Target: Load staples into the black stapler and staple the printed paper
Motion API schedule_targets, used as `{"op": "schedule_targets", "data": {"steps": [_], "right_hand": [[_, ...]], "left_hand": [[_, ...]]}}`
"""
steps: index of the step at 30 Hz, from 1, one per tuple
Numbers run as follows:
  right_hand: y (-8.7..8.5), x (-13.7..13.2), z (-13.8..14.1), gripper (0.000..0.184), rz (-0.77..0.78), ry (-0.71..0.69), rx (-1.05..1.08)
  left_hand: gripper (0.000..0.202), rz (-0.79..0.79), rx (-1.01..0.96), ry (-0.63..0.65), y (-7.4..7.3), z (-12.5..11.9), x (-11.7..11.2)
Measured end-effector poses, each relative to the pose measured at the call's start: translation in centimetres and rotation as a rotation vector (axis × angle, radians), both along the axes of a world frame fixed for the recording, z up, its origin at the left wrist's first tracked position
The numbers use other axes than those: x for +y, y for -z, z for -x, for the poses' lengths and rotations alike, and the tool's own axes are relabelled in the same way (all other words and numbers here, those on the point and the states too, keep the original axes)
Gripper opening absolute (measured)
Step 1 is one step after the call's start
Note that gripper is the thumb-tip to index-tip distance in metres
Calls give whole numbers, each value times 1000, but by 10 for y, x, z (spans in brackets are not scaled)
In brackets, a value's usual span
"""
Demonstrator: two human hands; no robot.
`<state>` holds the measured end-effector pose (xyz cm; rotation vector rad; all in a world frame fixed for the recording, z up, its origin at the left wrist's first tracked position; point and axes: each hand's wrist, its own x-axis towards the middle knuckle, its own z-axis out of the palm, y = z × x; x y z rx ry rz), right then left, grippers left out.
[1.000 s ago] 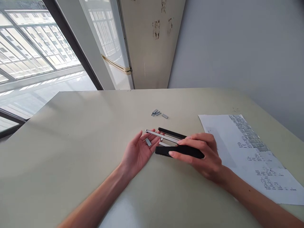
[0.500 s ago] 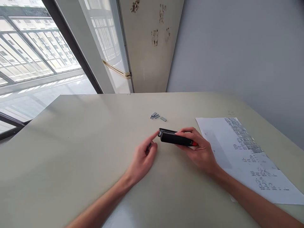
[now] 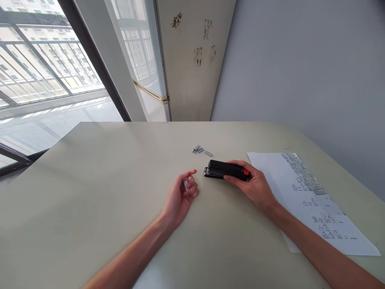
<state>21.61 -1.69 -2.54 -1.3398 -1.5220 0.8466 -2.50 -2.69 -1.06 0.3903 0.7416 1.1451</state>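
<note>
A black stapler (image 3: 227,169) with a red patch near its rear end is in the grip of my right hand (image 3: 255,186), fingers on the far side and thumb on the near side. Its front end points left, towards my left hand (image 3: 183,194). That hand is turned partly palm up, with the fingers curled and the index finger extended. A small strip of staples (image 3: 185,184) shows between its fingers. A gap separates the left fingertips from the stapler. Just beyond the stapler lie several loose staple strips (image 3: 198,149) on the table.
Sheets of printed paper (image 3: 270,172) lie on the right of the pale table (image 3: 105,192), with shiny strips along one edge. Past the far edge stands a worn white refrigerator (image 3: 186,88). A window (image 3: 45,60) is at the left, a wall (image 3: 300,60) at the right.
The stapler has rolled in my right hand, so its top now faces up. My left index finger has come off its front end, and the left hand has turned palm upward.
</note>
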Motion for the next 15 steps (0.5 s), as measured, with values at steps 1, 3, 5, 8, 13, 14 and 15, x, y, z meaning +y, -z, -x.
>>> {"op": "schedule_targets", "data": {"steps": [1,3,5,8,13,14,15], "right_hand": [[1,2,-1,45,10,15,-3],[1,6,1,47,36,39,-10],[0,13,8,46,45,43,-25],[-3,29,32,42,-8,-20,-95],[-9,74,97,39,-105,-91,-246],[-10,82,108,39,-113,-102,-250],[-12,89,116,39,-119,-117,-249]], "left_hand": [[20,8,-27,3,1,1,1],[19,8,-57,9,3,4,2],[18,0,-77,19,5,5,2],[16,-6,-111,37,7,4,2],[12,11,-164,25,9,5,3],[14,21,-174,13,9,5,3],[18,31,-185,0,9,6,3]]}}
